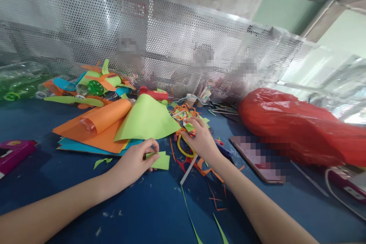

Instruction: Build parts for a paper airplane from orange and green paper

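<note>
My left hand (134, 164) pinches a small light-green paper piece (161, 161), which seems to be more than one layer, just above the blue table. My right hand (201, 141) reaches over a heap of orange and green paper scraps (185, 112), thumb and fingers apart and nothing visible between them. Below its thumb lies a yellow loop (180, 148), partly covered; its kind is unclear. A pale narrow strip (188, 169) slants out from beneath that hand. Left of the heap, a curled light-green sheet (147, 118) rests on orange sheets (94, 124) and blue ones.
Paper-trimmed bottles (97, 84) stand at the back left beside clear plastic bottles (23, 80). A purple object (15, 154) sits at the left edge. On the right are a phone (256, 160) and a large red plastic bag (288, 126). Perforated metal (171, 38) closes the back.
</note>
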### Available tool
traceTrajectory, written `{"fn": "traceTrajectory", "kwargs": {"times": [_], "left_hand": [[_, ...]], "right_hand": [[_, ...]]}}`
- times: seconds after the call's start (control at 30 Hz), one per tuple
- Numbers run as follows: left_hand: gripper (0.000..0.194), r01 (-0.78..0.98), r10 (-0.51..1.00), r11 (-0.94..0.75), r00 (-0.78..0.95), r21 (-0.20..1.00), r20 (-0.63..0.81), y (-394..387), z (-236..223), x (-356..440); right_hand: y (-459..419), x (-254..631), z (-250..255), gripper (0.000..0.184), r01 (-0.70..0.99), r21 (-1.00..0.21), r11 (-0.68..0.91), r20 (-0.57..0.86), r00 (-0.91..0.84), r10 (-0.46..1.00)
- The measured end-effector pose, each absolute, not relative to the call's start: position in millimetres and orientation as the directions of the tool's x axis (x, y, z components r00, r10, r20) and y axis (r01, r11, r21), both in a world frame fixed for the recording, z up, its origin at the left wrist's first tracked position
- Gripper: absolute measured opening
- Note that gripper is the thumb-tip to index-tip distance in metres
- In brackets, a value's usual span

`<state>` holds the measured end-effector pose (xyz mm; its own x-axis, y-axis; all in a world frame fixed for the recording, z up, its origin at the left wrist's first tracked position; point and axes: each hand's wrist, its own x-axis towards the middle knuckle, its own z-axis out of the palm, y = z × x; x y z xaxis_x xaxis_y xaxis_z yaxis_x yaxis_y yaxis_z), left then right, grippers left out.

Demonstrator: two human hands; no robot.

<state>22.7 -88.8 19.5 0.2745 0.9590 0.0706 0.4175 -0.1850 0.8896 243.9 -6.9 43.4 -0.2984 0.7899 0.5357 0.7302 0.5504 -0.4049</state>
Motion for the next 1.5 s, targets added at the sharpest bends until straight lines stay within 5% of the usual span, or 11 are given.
{"fn": "traceTrajectory", "kwargs": {"times": [0.07, 0.17, 0.43, 0.77, 0.9, 1.0, 1.13, 1.3, 1.5], "left_hand": [[0.011, 0.379, 0.958, -0.187, 0.275, 0.906, 0.082, -87, 17, 22], [0.012, 0.374, 0.958, -0.212, 0.263, 0.903, 0.116, -83, 13, 21], [0.02, 0.382, 0.957, -0.219, 0.265, 0.898, 0.12, -83, 17, 19], [0.017, 0.655, 0.921, -0.389, 0.259, 0.648, 0.29, -85, 20, 20], [0.021, 0.77, 0.827, -0.503, 0.297, 0.392, 0.478, -80, 17, 14], [0.026, 0.813, 0.726, -0.563, 0.402, 0.147, 0.558, -72, 15, 8], [0.022, 0.811, 0.691, -0.584, 0.485, 0.018, 0.536, -60, 14, 0], [0.02, 0.832, 0.655, -0.555, 0.441, -0.006, 0.613, -62, 20, 0], [0.024, 0.629, 0.642, -0.748, 0.606, 0.211, 0.469, -85, 25, 14]], "right_hand": [[-24, 233, 48, 0.021, 0.565, -0.506, 0.651, 0.388, -0.525, 0.757], [-45, 218, 48, 0.028, 0.453, -0.558, 0.695, 0.283, -0.683, 0.673], [-43, 214, 37, 0.015, 0.451, -0.694, 0.561, 0.227, -0.602, 0.766], [-32, 225, 35, 0.009, 0.494, -0.71, 0.502, 0.232, -0.509, 0.829], [-27, 231, 34, 0.012, 0.588, -0.646, 0.486, 0.248, -0.44, 0.863], [-28, 232, 36, 0.012, 0.603, -0.663, 0.443, 0.125, -0.494, 0.86], [-32, 229, 45, 0.01, 0.515, -0.752, 0.412, 0.077, -0.551, 0.831], [-40, 225, 50, 0.011, 0.413, -0.848, 0.331, 0.01, -0.612, 0.791], [-47, 218, 39, 0.008, 0.492, -0.772, 0.403, 0.017, -0.618, 0.786]]}}
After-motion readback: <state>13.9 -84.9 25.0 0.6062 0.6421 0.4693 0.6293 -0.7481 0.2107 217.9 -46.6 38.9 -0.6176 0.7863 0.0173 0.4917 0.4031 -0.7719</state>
